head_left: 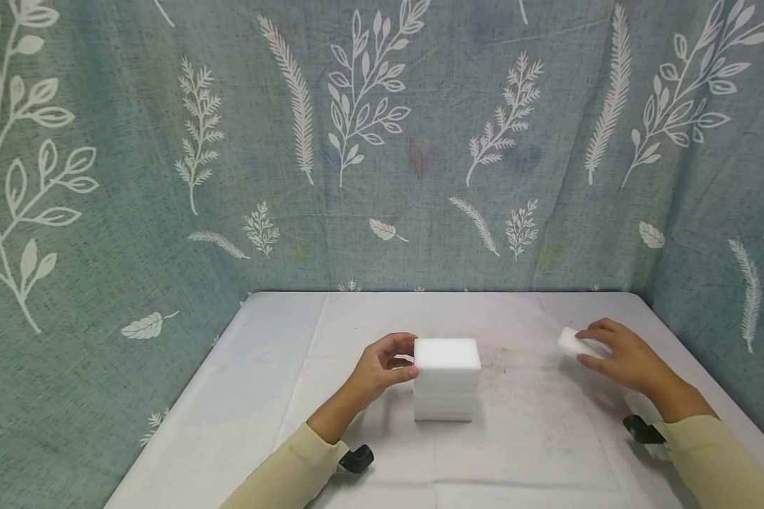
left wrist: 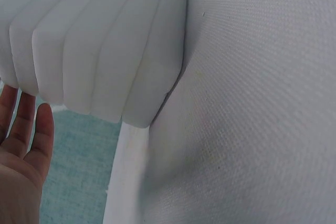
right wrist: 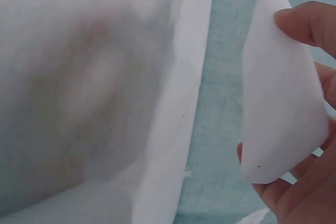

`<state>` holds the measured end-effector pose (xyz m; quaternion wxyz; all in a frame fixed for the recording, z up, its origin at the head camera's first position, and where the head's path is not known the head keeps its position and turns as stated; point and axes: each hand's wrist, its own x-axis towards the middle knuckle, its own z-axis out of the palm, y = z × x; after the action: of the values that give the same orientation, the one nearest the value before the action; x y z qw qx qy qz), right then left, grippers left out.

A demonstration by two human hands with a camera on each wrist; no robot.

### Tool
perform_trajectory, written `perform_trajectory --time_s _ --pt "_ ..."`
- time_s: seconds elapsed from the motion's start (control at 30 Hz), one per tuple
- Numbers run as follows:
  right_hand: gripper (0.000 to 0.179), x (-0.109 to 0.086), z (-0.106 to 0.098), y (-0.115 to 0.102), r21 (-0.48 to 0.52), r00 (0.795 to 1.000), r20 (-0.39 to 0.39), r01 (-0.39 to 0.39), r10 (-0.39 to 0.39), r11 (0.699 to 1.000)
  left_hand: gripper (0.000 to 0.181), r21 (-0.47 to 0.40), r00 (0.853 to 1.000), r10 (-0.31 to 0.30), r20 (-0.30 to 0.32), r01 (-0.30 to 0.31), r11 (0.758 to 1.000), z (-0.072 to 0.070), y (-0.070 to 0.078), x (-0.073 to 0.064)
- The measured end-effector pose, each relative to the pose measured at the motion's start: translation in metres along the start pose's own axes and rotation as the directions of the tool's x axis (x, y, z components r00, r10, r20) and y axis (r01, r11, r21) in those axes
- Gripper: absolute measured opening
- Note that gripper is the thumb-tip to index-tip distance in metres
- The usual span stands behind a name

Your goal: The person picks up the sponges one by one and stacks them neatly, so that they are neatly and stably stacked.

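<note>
A neat stack of several white sponge blocks [head_left: 446,396] stands on the white cloth-covered table, near the middle. At the stack's left side, my left hand [head_left: 382,364] touches the upper blocks with its fingertips and thumb. In the left wrist view, straight fingers [left wrist: 23,121] lie against the side of the upper layers. Off to the right, my right hand [head_left: 620,353] pinches a single white sponge block [right wrist: 283,93] between thumb and fingers. That block is held tilted, and a small dark speck shows near one of its corners.
White cloth [head_left: 516,452] covers the table, with creases and faint stains. Patterned green-blue curtains [head_left: 420,141] enclose the back and both sides. Under each sleeve cuff sits a black wrist device, one at the left [head_left: 356,459] and one at the right [head_left: 643,429].
</note>
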<state>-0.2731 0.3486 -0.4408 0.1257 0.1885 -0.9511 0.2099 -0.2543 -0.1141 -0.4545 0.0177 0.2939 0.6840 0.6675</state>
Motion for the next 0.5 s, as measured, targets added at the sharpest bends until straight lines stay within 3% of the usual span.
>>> perform_trajectory --time_s 0.2,0.37,0.5 --pt "0.037 0.004 -0.002 -0.016 0.004 0.995 -0.068 0.072 -0.071 0.997 0.051 0.023 1.000 -0.002 -0.002 0.002 1.000 0.000 0.000 0.000" --pt "0.036 0.009 -0.004 -0.029 -0.021 0.977 -0.156 0.146 -0.148 0.989 0.050 0.041 1.000 -0.009 -0.006 0.010 0.999 0.000 0.001 0.000" --pt "0.036 0.012 -0.003 -0.037 -0.018 0.972 -0.167 0.162 -0.163 0.987 0.051 0.049 1.000 -0.020 -0.008 0.021 0.999 0.001 0.002 0.000"
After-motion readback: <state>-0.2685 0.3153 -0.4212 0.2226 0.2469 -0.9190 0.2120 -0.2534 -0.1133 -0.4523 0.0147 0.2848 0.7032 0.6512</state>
